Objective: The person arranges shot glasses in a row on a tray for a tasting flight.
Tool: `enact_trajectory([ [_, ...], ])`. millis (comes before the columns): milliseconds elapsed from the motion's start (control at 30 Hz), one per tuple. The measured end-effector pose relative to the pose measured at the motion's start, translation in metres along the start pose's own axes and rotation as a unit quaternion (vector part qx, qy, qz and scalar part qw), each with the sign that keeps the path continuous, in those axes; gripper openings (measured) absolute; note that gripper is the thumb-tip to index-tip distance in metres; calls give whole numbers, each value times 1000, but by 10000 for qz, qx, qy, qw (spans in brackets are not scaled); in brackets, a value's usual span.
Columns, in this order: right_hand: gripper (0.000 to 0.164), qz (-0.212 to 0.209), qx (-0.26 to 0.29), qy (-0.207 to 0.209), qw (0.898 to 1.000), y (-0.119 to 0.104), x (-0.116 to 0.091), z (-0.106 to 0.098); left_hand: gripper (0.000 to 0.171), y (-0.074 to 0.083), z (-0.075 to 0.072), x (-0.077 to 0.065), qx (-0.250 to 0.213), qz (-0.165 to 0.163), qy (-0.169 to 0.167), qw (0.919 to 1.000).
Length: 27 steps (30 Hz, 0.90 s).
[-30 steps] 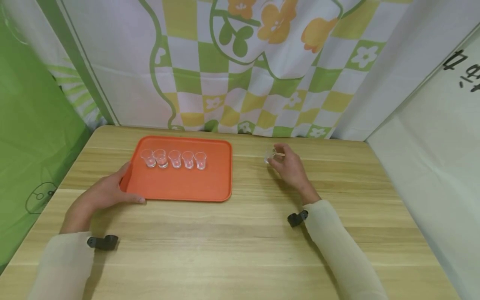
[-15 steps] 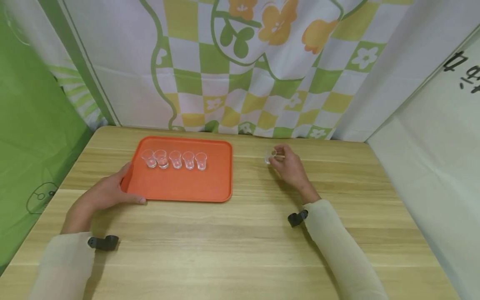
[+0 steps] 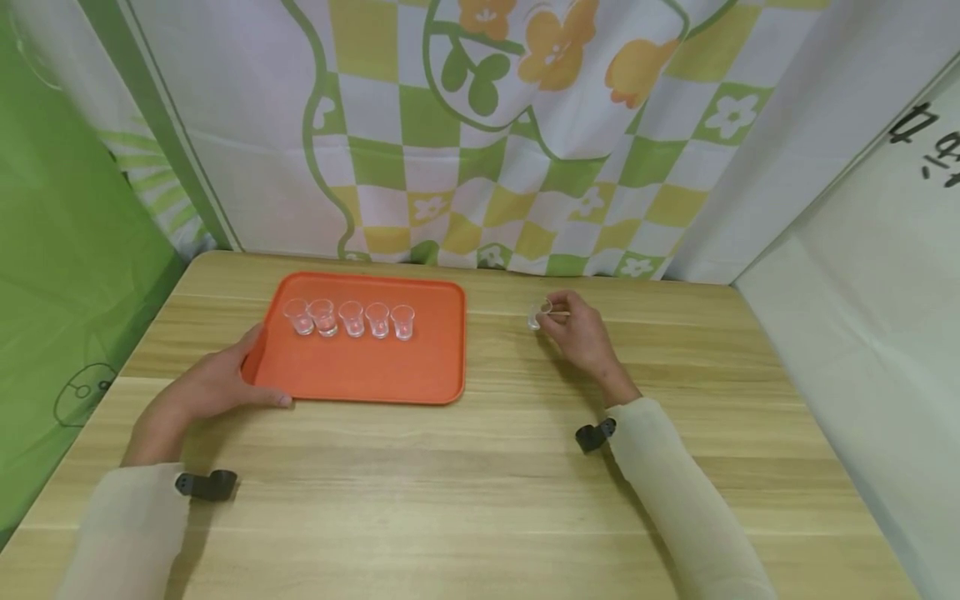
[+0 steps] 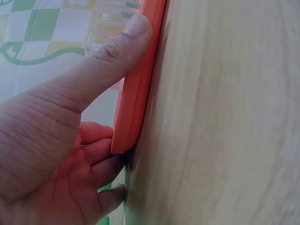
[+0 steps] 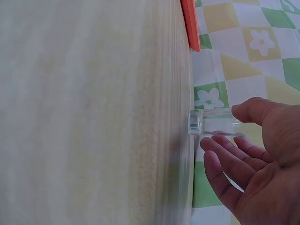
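Note:
An orange tray (image 3: 360, 362) lies at the back left of the table, with several clear shot glasses (image 3: 352, 319) standing in a row on it. My left hand (image 3: 213, 383) holds the tray's near left corner, thumb along the front rim and fingers at the left side. Seen from the left wrist, the thumb (image 4: 117, 51) lies on the orange rim. To the right of the tray, my right hand (image 3: 581, 333) pinches one more clear shot glass (image 5: 218, 123) near its rim, between thumb and fingers. That glass is upright, its base at the tabletop.
The wooden table (image 3: 420, 492) ends at the back against a green, yellow and white checked curtain (image 3: 480, 200). A green cloth (image 3: 67, 275) hangs at the left, and a white panel (image 3: 870, 275) with black writing stands at the right.
My right hand's fingers shift very slightly around the shot glass. The left hand, the tray and its glasses stay in place.

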State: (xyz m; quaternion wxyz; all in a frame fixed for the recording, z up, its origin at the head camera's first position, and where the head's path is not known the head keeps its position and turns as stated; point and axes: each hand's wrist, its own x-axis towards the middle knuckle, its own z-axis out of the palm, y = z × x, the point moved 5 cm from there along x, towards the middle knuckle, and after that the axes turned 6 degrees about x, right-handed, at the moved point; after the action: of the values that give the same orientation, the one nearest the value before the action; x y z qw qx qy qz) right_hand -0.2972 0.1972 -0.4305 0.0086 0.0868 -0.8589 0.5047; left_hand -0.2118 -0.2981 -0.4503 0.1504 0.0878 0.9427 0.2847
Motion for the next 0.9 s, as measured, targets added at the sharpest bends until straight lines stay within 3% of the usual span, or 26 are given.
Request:
enact_trajectory([
  [900, 37, 105, 40, -12, 9999, -1, 0, 0, 133, -3, 1, 1, -3, 8, 13, 10000],
])
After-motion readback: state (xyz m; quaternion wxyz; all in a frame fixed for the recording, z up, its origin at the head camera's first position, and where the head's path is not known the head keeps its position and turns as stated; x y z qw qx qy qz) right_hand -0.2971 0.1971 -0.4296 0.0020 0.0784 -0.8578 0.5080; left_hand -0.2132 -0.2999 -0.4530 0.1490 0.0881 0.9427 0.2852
